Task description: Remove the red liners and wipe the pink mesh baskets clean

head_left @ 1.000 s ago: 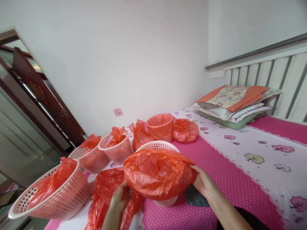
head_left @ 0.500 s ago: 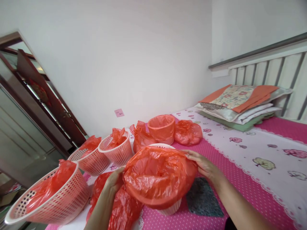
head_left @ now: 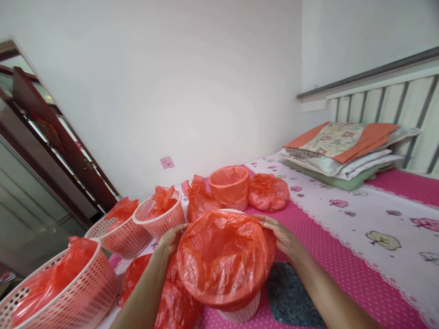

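A thin orange plastic bag [head_left: 222, 256] lines a pale pink perforated basket [head_left: 242, 313] that stands on the bed in front of me. The bag's mouth is folded over most of the basket's rim. My left hand [head_left: 170, 240] grips the bag's edge on the far left side of the rim. On the far right side, my right hand [head_left: 279, 235] pinches the bag against the rim. A crumpled orange bag [head_left: 171, 306] lies just left of the basket, under my left forearm.
Three pink baskets [head_left: 161, 219] [head_left: 120, 233] [head_left: 61, 288] holding loose orange bags line the bed's left edge. Behind stand a bag-lined basket [head_left: 229, 185] and bunched bags [head_left: 268, 192]. Stacked pillows [head_left: 339, 148] lie against the headboard at right; a dark wooden door frame [head_left: 51, 146] is at left.
Both hands slid from the near sides of the bag up to the far part of the rim, pulling the bag lower over the basket. The camera shifted slightly.
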